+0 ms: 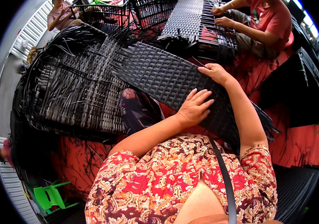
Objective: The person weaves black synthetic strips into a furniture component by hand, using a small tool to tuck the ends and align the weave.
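A long dark-grey woven rattan panel (167,76) lies slantwise across my lap, loose strip ends sticking out at both short ends. My left hand (196,107) rests flat on it, palm down and fingers spread. At the panel's far long edge, my right hand (216,73) is closed, thumb and fingers pinched together. A thin, dark, pointed piece (197,61) juts from those fingertips; whether it is a strip or a tool I cannot make out. The panel's left end overlaps a bulky woven piece (81,86) in mottled grey, with many loose strips around its rim.
Across from me a person in a red shirt (269,22) works at a grey woven frame (185,18). Another person (59,15) sits far left. Black woven pieces (293,86) stand at right. A green stool (49,198) is lower left. Strip scraps litter the red floor (79,160).
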Motion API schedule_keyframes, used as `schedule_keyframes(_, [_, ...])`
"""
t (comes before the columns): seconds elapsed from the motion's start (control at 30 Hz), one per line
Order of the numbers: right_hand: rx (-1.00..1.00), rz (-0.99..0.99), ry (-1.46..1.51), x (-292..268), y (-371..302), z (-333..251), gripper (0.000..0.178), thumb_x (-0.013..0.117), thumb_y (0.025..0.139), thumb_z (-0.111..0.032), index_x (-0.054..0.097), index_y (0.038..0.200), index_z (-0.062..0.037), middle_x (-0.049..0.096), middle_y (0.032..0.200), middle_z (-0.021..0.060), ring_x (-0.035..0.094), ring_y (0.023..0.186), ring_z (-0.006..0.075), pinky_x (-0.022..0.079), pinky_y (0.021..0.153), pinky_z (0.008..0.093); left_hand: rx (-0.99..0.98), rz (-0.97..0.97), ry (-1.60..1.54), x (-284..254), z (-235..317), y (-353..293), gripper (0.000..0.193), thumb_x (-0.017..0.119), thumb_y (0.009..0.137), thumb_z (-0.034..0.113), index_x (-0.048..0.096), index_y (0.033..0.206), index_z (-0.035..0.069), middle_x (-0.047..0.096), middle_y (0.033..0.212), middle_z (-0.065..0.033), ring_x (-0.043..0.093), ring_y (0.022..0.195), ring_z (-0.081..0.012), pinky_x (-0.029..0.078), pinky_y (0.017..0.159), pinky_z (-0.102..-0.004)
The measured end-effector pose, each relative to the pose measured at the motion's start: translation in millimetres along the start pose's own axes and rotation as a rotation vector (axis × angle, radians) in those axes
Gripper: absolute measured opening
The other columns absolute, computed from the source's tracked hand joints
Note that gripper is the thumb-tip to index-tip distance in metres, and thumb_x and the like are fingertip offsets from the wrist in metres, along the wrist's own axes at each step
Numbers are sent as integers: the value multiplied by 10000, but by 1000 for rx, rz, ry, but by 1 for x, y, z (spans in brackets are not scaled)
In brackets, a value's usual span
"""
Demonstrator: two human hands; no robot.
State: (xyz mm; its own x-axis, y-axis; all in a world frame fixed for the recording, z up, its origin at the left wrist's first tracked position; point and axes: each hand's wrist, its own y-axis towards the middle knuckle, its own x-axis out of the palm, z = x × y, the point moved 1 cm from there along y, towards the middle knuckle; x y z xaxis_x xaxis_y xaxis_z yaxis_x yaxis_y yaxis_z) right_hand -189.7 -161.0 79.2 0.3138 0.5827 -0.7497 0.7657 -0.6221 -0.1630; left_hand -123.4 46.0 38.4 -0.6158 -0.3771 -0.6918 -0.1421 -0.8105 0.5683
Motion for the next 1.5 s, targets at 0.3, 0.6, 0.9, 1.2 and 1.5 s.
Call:
schedule_keyframes(0.3, [6, 122, -13, 5, -23, -8, 451, 568, 855, -464, 667, 982, -43, 671, 890, 148, 639, 853, 268, 478, 776, 350, -328, 191, 478, -60, -120, 13, 446, 537, 888, 309, 509, 1266, 75, 455, 1363, -96, 388, 1288, -255, 255, 1044, -506])
schedule_keyframes(0.6, [-73, 264, -227, 2, -51, -43, 323, 588, 854, -371, 665, 991, -89, 664, 903, 95, 614, 876, 298, 480, 775, 375, -214, 326, 425, -74, -133, 26, 317, 643, 789, 229, 611, 1082, 111, 535, 1139, -59, 486, 1101, -261, 353, 953, -412])
schedule_keyframes(0.9, [-308, 537, -500, 27, -96, -96, 237, 636, 766, -99, 623, 1001, -72, 584, 998, 63, 552, 922, 271, 477, 795, 353, -179, 352, 396, -79, -132, 25, 299, 645, 795, 183, 591, 1076, 95, 547, 1150, -72, 499, 1109, -272, 362, 951, -403])
schedule_keyframes(1.2, [-262, 573, -579, 49, -114, -64, 349, 634, 746, -58, 590, 1092, -55, 524, 1155, 71, 492, 1073, 279, 427, 884, 387, -49, 212, 189, -73, -105, 13, 339, 658, 778, 148, 610, 1104, 70, 555, 1149, -90, 515, 1079, -290, 388, 942, -395])
schedule_keyframes(1.5, [-165, 432, -569, 48, -122, -42, 738, 789, 629, -349, 491, 1236, -51, 444, 1243, 98, 432, 1136, 289, 389, 973, 379, -21, 78, 311, -46, -108, 43, 422, 605, 842, 344, 592, 1173, 81, 546, 1203, -60, 486, 1152, -263, 357, 999, -386])
